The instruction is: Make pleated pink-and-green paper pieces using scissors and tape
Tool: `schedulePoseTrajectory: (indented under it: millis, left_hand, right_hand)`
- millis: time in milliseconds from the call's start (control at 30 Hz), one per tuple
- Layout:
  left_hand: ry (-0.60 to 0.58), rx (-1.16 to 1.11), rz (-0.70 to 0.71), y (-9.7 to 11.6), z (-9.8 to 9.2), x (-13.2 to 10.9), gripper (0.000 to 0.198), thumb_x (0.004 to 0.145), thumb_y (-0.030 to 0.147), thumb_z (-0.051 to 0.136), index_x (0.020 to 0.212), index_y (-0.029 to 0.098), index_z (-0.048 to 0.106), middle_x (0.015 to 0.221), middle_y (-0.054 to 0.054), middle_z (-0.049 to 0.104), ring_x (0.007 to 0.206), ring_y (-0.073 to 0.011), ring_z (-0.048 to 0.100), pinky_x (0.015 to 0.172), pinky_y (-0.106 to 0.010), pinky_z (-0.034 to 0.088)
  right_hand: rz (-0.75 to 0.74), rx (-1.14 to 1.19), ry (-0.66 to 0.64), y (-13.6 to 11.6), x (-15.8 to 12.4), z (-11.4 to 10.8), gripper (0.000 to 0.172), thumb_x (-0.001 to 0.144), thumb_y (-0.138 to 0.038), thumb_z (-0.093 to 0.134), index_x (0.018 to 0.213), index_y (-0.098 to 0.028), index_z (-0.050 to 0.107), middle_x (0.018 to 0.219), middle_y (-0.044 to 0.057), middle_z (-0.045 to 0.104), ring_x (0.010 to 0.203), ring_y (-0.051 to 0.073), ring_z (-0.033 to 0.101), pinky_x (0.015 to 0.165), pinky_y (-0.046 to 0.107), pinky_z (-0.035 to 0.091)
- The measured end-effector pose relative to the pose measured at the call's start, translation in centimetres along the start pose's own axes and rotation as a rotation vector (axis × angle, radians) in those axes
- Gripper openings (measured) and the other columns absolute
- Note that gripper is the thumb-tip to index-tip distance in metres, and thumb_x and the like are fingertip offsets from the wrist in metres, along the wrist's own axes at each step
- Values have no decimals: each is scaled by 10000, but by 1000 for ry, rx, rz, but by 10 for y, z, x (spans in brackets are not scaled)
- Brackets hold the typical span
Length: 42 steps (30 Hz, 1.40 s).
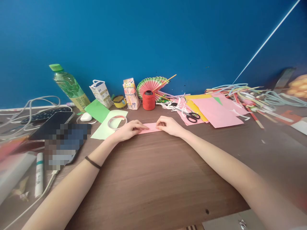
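On our table (pixel 153 179), a pink paper strip (pixel 151 126) lies nearer than the red thread (pixel 149 101). Our left hand (pixel 129 129) touches its left end, our right hand (pixel 169 125) its right, fingers bent; we cannot tell if they pinch.

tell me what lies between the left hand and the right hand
Pink paper, spanning the gap from the left hand to the right hand, with both touching it; the head view shows this.
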<state>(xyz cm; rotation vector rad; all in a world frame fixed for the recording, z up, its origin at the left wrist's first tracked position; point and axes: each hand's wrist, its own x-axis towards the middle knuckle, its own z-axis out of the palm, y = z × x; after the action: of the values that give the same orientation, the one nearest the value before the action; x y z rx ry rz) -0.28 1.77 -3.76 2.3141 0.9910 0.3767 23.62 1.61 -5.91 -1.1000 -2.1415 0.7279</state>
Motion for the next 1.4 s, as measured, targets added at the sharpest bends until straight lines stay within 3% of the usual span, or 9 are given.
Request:
schedulePoseTrajectory:
  millis: [267,433,733,1000,1200,1400]
  left_hand:
    - [-19,124,31,3,4,1,451,811,114,365,1146,317,588,1119,-42,463,1047,-162,441,975,-326,326]
    - [-28,200,21,3,7,0,418,857,169,356,1133,384,583,1128,-20,475,1045,-181,430,992,-357,293]
    - [5,172,9,8,7,-3,406,829,152,377,1107,327,617,1179,-46,458,1068,-195,442,981,-380,325]
    - [145,35,-36,-6,7,-3,215,763,316,521,834,237,709,999,-29,508,873,-147,537,877,-299,415]
    - [96,19,-57,-5,1,-4,251,740,392,555,847,196,670,864,-25,564,757,-143,561,746,-276,447]
    - [119,214,40,3,-3,-9,245,775,379,513,857,198,655,848,-37,582,771,-151,554,722,-265,427]
  right_hand:
    - [-108,-124,-25,0,-1,1,124,793,-150,520,827,-190,633,825,29,541,855,167,459,799,316,364]
    - [-93,-147,-45,0,-2,2,140,814,-166,502,855,-192,633,861,41,544,911,182,455,852,343,347]
    - [-215,-369,-34,-8,-5,10,273,832,-65,363,841,-183,609,828,50,540,800,174,432,737,293,324]
    - [-319,-703,-66,-24,-9,8,225,765,-79,429,740,-162,637,765,74,540,735,185,408,658,321,258]
    - [-229,-530,-111,-20,-7,1,170,802,-298,538,833,-182,658,759,40,532,756,172,417,678,290,294]
    - [-276,-465,-62,-6,-6,-2,179,839,-281,509,882,-219,671,758,42,553,788,177,421,722,320,275]
